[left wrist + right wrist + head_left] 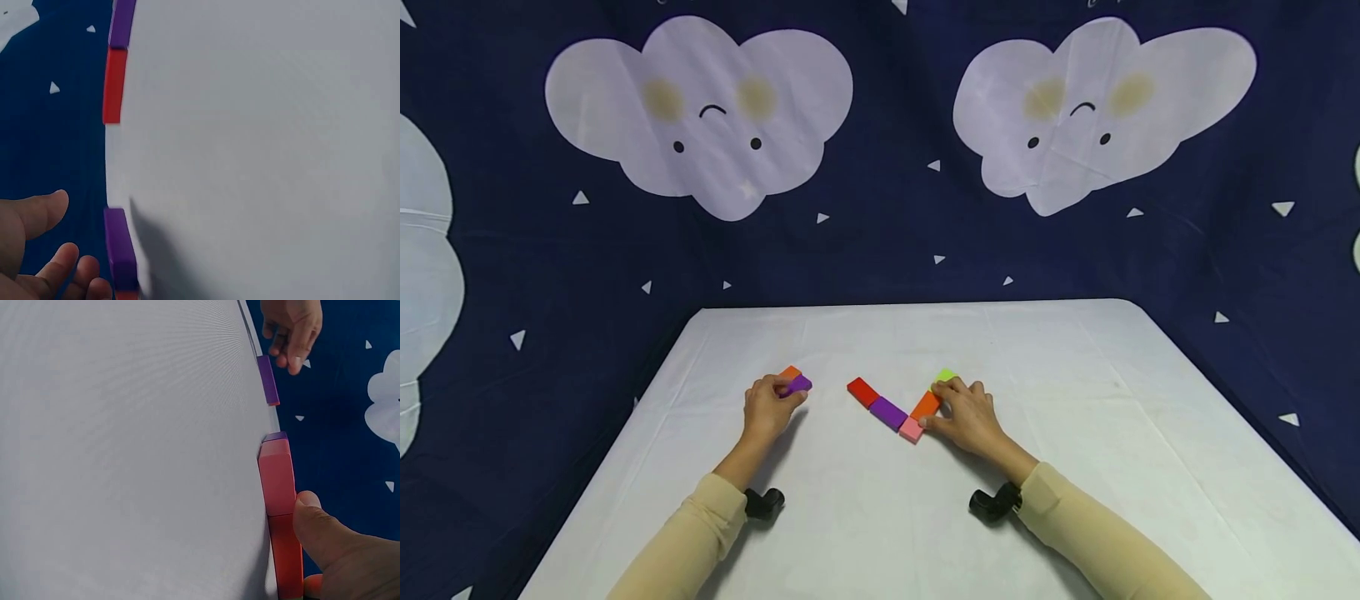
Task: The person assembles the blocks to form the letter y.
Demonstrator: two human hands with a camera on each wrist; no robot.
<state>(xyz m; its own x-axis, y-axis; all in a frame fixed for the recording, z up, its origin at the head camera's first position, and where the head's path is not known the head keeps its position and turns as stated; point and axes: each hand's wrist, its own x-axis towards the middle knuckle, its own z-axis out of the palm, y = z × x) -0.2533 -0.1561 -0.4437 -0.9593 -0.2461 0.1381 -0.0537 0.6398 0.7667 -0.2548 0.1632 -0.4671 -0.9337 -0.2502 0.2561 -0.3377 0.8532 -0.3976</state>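
Observation:
My left hand is over a purple block that sits against an orange block. The left wrist view shows its thumb and fingers spread, with a gap to the purple block. With thumb and fingertips at its two ends, my right hand holds another orange block. That block lies between a pink block and a lime-green block. In the right wrist view the thumb rests at the joint of pink and orange; the other fingers are mostly hidden.
From the pink block, a second purple block and a red block run up to the left, forming a V with the right-hand row. A white cloth covers the table. Behind hangs a dark blue curtain with clouds.

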